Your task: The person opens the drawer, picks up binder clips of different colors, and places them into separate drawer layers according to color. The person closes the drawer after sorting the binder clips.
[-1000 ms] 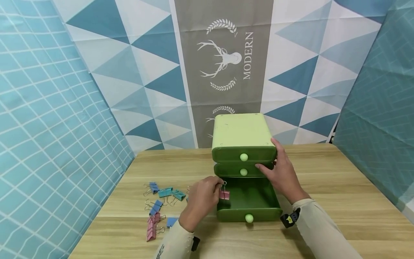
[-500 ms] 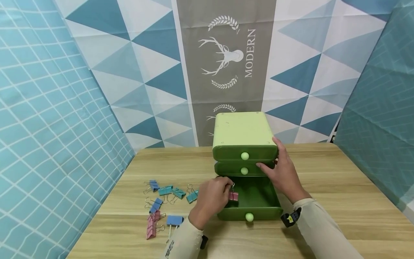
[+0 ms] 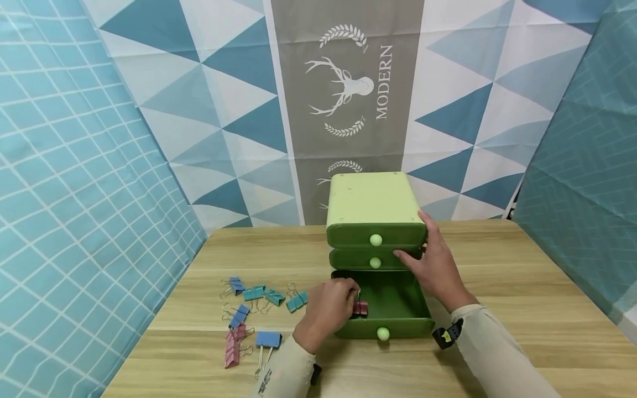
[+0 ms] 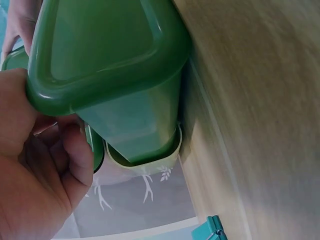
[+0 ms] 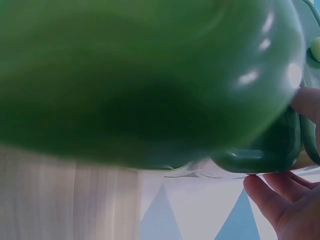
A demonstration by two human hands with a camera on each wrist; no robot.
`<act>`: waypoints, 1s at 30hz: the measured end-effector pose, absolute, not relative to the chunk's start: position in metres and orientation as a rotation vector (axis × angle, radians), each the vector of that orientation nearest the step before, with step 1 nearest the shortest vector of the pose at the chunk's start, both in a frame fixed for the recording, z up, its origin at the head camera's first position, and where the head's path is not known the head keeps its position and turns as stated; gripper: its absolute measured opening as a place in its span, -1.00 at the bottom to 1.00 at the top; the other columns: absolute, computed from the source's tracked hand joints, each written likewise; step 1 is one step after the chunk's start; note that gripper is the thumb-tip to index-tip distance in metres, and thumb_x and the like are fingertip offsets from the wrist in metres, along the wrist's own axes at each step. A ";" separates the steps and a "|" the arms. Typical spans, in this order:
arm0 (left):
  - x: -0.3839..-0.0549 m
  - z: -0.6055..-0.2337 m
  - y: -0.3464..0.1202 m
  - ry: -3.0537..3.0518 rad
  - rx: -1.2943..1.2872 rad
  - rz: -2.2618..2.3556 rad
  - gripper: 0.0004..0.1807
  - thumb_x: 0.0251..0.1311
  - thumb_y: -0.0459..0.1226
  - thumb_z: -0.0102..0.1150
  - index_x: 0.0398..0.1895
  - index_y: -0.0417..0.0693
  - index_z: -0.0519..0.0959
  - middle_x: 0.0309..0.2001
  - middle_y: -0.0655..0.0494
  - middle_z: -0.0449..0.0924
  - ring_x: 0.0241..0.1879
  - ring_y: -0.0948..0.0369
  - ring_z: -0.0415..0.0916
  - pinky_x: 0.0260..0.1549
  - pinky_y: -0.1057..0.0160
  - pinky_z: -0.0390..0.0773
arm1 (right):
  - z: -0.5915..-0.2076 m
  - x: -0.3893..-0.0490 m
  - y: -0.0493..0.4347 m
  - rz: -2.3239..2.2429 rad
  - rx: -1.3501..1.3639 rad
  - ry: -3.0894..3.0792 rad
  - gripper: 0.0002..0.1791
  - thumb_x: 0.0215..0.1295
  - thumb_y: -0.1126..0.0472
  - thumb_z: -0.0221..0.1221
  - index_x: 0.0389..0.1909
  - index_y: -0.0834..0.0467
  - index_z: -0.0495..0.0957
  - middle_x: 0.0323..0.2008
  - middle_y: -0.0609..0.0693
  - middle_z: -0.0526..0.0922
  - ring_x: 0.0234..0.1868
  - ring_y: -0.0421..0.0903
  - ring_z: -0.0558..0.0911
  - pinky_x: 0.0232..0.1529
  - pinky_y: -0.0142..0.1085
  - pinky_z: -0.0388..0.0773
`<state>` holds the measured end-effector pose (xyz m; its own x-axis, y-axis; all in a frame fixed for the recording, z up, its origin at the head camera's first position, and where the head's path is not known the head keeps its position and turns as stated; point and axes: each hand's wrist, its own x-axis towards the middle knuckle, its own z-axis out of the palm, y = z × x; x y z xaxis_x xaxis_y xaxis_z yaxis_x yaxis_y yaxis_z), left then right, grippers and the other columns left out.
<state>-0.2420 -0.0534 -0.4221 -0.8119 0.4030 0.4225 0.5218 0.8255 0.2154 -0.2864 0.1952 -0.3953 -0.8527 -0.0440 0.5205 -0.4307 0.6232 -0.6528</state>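
Note:
A small green drawer unit [image 3: 374,198] with a pale green top stands on the wooden table, its bottom drawer [image 3: 360,330] pulled out. My left hand [image 3: 325,309] reaches over the left side of that drawer, pinching the wire handle of a pink binder clip [image 3: 362,309]. The clip hangs low inside, close to the drawer floor; in the left wrist view the drawer wall and fingers hide it. My right hand [image 3: 439,271] grips the unit's right side, thumb on the middle drawer's front [image 3: 350,260] and fingers along the upper edge.
Left of the unit lie several loose binder clips: teal clips [image 3: 297,301], blue clips [image 3: 269,339] and pink clips [image 3: 231,352]. A patterned cloth [image 3: 249,138] hangs behind the table [image 3: 522,309], with blue cloths at both sides.
My left hand has moved right and lower into the drawer, taking the pink binder clip with it. The right hand keeps its hold on the unit.

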 end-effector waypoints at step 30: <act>-0.242 -0.422 -0.052 -2.670 -0.719 -0.445 -0.87 0.35 -0.28 0.25 -0.21 0.07 0.78 -0.29 0.24 0.74 -0.49 0.35 0.59 -0.72 0.45 0.30 | -0.397 -0.288 0.196 1.141 0.394 -2.359 0.21 0.18 0.26 0.44 0.62 -0.07 -0.23 0.35 0.35 0.26 0.19 0.33 0.49 -0.02 0.23 0.53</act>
